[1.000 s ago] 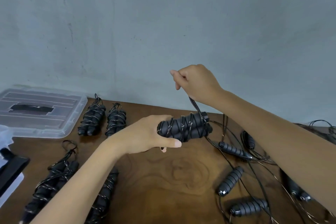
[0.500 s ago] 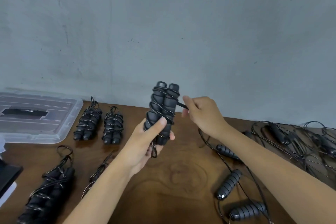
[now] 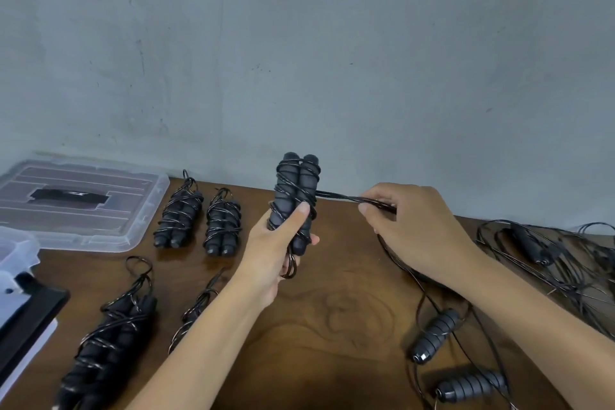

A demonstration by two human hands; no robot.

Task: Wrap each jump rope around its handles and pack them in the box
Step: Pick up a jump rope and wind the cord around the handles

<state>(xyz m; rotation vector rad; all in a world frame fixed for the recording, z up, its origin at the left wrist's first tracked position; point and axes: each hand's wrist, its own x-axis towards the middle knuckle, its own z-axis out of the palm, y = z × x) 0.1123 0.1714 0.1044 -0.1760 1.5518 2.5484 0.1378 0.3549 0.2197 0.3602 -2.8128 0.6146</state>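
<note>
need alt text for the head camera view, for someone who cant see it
A person's left hand holds a pair of black jump rope handles upright, wound with cord, while the right hand pinches the cord's loose end pulled out sideways. Four wrapped bundles lie on the wooden table left, unwrapped ropes right, a clear plastic lid far left.

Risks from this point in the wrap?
1. The right hand pinches the rope tail taut off the bundle; if it slips, the last turns may loosen.
2. The left hand grips only the bundle's lower half, so the upper coils could slide off the handle ends.
3. Loose rope trails under the right forearm toward the unwrapped handles; pulling may drag or snag them.
</note>
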